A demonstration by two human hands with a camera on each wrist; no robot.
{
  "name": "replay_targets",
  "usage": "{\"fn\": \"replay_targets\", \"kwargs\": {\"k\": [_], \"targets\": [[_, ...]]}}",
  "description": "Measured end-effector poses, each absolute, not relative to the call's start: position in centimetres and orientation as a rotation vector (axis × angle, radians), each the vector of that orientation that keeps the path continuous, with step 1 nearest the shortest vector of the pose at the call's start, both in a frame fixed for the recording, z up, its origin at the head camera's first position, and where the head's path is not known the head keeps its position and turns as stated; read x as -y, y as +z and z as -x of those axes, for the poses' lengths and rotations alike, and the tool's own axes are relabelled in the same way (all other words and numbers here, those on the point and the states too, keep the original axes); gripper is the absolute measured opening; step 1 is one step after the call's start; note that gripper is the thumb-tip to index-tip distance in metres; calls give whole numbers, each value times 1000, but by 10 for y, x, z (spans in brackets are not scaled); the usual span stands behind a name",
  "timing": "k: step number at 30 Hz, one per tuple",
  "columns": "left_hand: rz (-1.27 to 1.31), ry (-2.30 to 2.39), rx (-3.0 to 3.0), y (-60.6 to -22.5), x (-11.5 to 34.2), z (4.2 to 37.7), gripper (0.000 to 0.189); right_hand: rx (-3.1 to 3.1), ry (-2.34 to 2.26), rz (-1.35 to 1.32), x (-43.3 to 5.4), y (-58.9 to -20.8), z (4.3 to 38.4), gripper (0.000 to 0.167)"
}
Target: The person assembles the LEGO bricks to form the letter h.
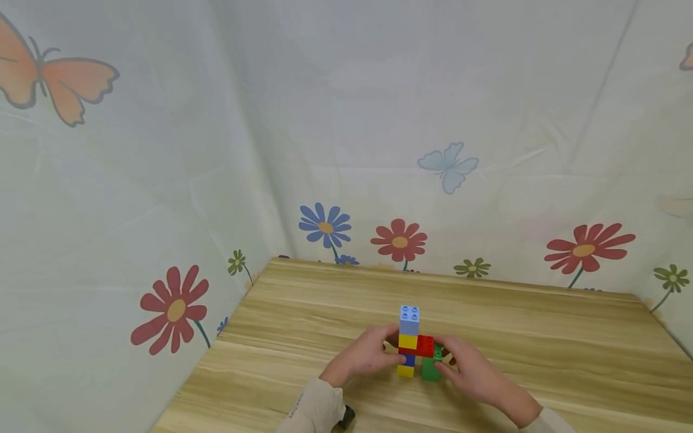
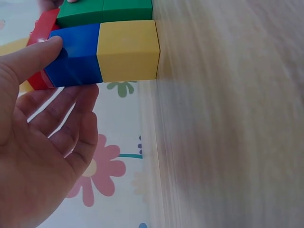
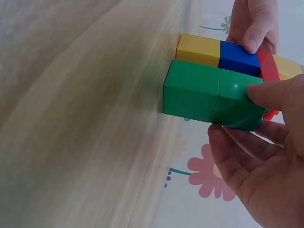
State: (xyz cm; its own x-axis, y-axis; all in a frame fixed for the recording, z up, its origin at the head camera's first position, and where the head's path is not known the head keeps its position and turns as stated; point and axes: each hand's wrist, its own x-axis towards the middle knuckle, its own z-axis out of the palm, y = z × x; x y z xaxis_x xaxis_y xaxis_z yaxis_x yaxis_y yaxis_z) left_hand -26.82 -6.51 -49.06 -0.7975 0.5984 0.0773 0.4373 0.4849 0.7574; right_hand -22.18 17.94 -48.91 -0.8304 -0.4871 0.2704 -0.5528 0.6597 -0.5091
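Observation:
Toy building bricks form a tower on the table. From the bottom up it has a yellow brick (image 2: 128,51), a blue brick (image 2: 78,54), a long red brick (image 1: 425,345), another yellow brick (image 1: 408,341) and a light blue brick (image 1: 409,320). Two stacked green bricks (image 3: 192,90) stand at the red brick's right end, some studs exposed; whether they are joined to it I cannot tell. My left hand (image 1: 370,352) pinches the blue brick, thumb on its near face. My right hand (image 1: 471,370) holds the upper green brick between thumb and fingers.
The wooden table (image 1: 303,319) reaches back to a light cloth backdrop (image 1: 346,120) printed with flowers and butterflies. A small dark object (image 1: 346,417) shows beside the left sleeve (image 1: 316,406).

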Motion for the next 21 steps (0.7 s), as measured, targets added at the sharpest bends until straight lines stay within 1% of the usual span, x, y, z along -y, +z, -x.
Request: {"fn": "replay_targets", "kwargs": {"k": [12,21], "targets": [[-791,1194,-2557,-489,63,268,35,2735,996,-875,-180,-491,228,42],[-753,1166,-2594,-488,59,269,37,2768,1002,-815,-178,-490,232,44]]}}
